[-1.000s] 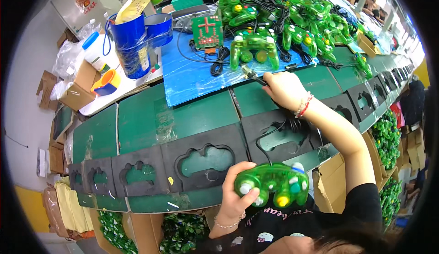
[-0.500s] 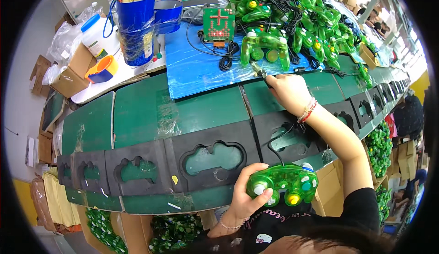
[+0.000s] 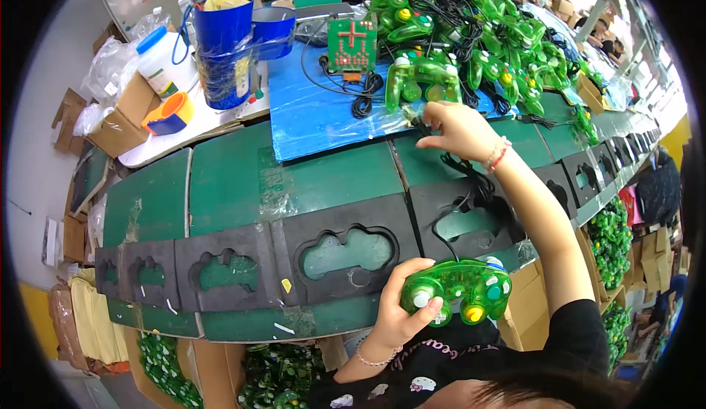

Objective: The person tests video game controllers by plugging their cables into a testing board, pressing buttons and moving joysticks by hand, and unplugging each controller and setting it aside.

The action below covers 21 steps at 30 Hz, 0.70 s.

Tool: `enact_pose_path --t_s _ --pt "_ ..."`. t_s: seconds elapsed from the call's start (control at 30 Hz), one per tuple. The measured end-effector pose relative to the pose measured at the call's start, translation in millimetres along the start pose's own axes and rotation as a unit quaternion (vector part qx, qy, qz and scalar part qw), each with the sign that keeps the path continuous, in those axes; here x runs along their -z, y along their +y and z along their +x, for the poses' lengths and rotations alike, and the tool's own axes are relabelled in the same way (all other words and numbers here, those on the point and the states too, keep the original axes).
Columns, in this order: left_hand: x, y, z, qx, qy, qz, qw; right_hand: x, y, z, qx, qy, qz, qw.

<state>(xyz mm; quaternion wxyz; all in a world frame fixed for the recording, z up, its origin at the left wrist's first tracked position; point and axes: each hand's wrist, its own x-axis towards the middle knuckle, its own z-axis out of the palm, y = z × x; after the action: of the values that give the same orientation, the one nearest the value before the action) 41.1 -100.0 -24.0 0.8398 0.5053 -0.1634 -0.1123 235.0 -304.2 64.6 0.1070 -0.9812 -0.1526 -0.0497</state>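
My left hand [image 3: 404, 306] is closed around a translucent green game controller [image 3: 460, 291] with white sticks and a yellow stick, near the belt's front edge. Its black cable [image 3: 443, 236] runs up to a coiled bundle [image 3: 474, 177] below my right wrist. My right hand [image 3: 460, 133] reaches over the edge of the blue sheet [image 3: 316, 126], thumb and fingers apart. Between them shows a dark cable connector [image 3: 421, 125]; whether they touch it is unclear. Just beyond lies another green controller [image 3: 423, 78]. A green circuit board [image 3: 352, 47] with a red cross pattern stands beside it.
Black foam holders [image 3: 346, 251] with controller-shaped cutouts line the green belt [image 3: 228, 181]. Green controllers with black cables pile up [image 3: 507, 56] at the back right. A blue taped container [image 3: 223, 59] and orange-and-blue tape dispenser [image 3: 170, 113] sit back left. Open cartons [image 3: 213, 368] stand below.
My right hand has opened from its pinch on the connector. The cable bundle now shows below my right wrist. The red light on the circuit board has gone out.
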Motion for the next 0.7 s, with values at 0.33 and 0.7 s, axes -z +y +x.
enact_pose_path --t_s 0.33,0.7 --pt "-4.2 4.5 2.0 0.013 0.043 0.041 0.998 106.6 -137.1 -100.5 0.385 0.07 0.652 0.65" --pt "-17.3 5.8 2.5 -0.007 0.036 -0.012 0.999 142.0 -141.9 -182.2 0.519 0.252 0.475 0.664"
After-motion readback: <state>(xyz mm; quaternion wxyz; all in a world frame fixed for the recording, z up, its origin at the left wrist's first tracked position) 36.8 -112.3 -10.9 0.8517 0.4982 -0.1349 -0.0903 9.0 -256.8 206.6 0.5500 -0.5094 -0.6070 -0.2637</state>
